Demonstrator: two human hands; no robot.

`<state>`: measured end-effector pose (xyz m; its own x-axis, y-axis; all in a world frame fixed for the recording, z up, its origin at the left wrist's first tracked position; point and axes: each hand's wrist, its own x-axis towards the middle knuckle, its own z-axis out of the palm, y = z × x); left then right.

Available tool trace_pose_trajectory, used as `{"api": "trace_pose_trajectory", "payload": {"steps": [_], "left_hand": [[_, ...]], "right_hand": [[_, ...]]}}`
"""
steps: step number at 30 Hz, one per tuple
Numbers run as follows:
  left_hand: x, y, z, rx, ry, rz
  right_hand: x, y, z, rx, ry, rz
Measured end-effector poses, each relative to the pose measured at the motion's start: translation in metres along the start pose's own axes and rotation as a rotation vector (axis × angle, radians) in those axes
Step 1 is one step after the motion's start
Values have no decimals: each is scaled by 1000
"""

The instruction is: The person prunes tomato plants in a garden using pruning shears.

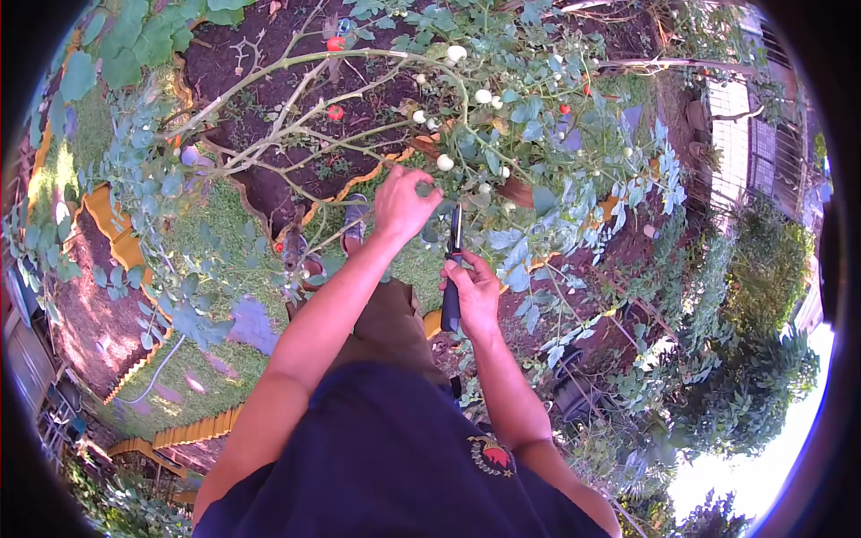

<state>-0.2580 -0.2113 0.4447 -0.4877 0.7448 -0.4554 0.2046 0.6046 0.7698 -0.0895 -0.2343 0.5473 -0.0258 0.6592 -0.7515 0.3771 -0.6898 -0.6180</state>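
Black-handled, a metal-tipped tool (450, 309) is gripped in the right hand (477, 298) beside green foliage (504, 239); near a pale round fruit (445, 162), the left hand (404, 204) is curled narrowly (any hold is unclear). Positioning seems in hand; careful aim is called for.

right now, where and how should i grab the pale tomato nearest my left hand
Probably cup the pale tomato round its middle with the left hand, coming from the left: it is round, and leaves crowd its right while its left looks more open.
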Motion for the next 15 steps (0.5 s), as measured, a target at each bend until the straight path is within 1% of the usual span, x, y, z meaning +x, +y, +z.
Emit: {"api": "trace_pose_trajectory", "payload": {"steps": [2, 6, 9, 12, 15], "left_hand": [[0, 1, 11, 107, 10, 54], [2, 1, 22, 84, 31, 67], [0, -4, 24, -65, 51, 59], [-2, -12, 18, -189, 4, 44], [0, -16, 16, -269, 4, 43]], "right_hand": [[1, 1, -2, 18, 10, 1], [5, 9, -6, 11, 18, -12], [7, 13, -9, 7, 20, -3], [6, 11, -9, 4, 4, 9], [9, 12, -9, -13, -9, -2]]}}
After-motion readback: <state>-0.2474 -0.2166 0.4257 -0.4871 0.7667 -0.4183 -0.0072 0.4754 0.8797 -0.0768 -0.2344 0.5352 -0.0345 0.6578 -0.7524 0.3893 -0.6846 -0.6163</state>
